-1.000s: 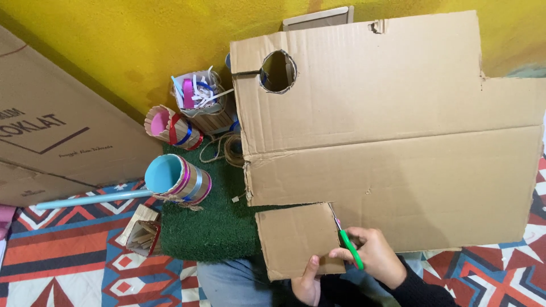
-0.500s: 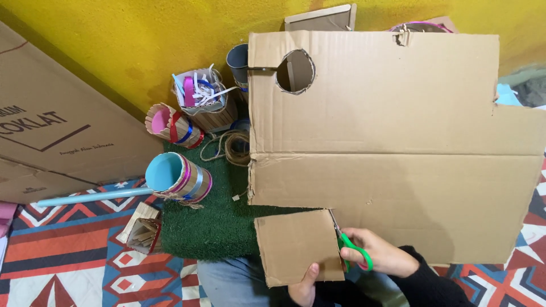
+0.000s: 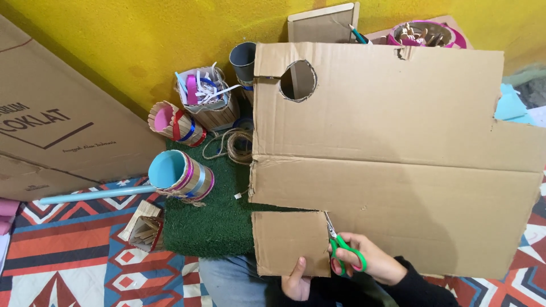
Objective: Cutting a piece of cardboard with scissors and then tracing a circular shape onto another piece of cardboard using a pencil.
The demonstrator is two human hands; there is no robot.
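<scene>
**Scissors at the seam of a big cardboard sheet**

At far left a flattened brown cardboard box [image 3: 51, 136] leans against the yellow wall, above a patterned woven mat [image 3: 62, 256] of red, blue and white triangles. A pale blue tube [image 3: 91, 195] lies across the mat, and beside it rests a round container [image 3: 181, 175] wrapped in wooden sticks and shiny ribbon, its inside light blue. It sits on the edge of a square of green artificial turf [image 3: 210, 222], near a loose coil of twine [image 3: 236, 145].

The left hand [image 3: 296, 279] pinches the lower edge of the small square flap of the large corrugated cardboard sheet [image 3: 392, 165], thumb lying on its front face. The sheet is creased across its middle and has a round hole near its top left corner. Just right of the flap, the right hand [image 3: 372, 262] is closed through the loops of the green-handled scissors [image 3: 341, 247], whose blades sit in the cut between flap and sheet.
</scene>
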